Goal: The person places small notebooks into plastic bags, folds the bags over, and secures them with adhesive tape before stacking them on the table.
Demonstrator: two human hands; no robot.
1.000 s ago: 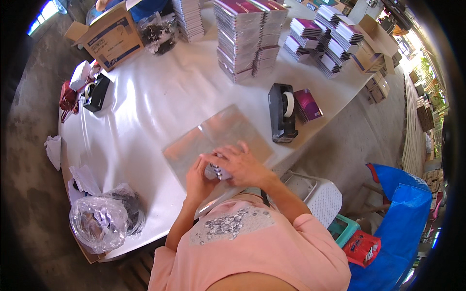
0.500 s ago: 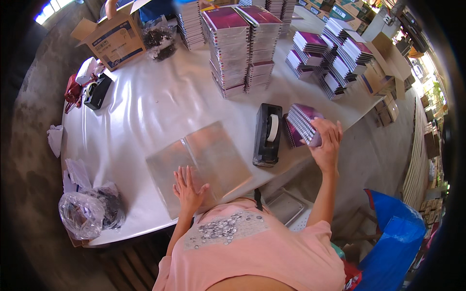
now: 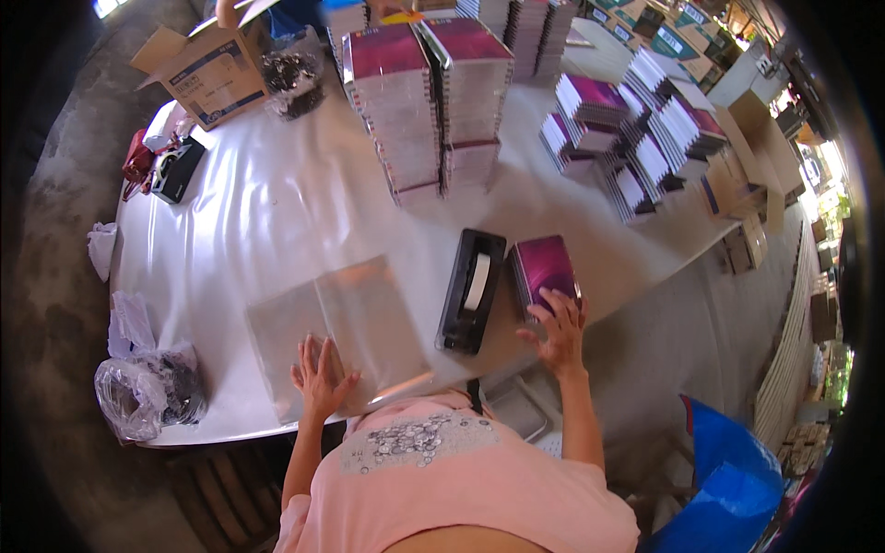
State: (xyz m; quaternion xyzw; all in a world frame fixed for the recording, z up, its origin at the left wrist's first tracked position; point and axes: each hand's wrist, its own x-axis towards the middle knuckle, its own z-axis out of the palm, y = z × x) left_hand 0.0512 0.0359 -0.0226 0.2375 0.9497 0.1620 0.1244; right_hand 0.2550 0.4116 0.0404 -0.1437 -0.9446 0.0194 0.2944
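Observation:
My left hand (image 3: 320,376) lies flat with its fingers spread on clear plastic sleeves (image 3: 378,309) near the table's front edge. My right hand (image 3: 559,336) rests its spread fingertips on the near end of a small stack of purple-covered spiral notebooks (image 3: 544,263), which sits flat on the table. Between the two hands stands a black tape dispenser (image 3: 471,293) with a pale roll in it, just left of the notebooks.
Tall stacks of spiral notebooks (image 3: 396,120) stand ahead, with more piles (image 3: 590,101) at the right. A cardboard box (image 3: 217,78), a second tape dispenser (image 3: 178,171) and a bundle of clear plastic (image 3: 143,396) lie leftward. Another person's hand (image 3: 227,13) shows beyond the box.
My right hand has lowered the tilted notebooks onto the one beside the tape dispenser, and its fingers have loosened. My left hand stays on the plastic sleeves. The whole view has shifted slightly.

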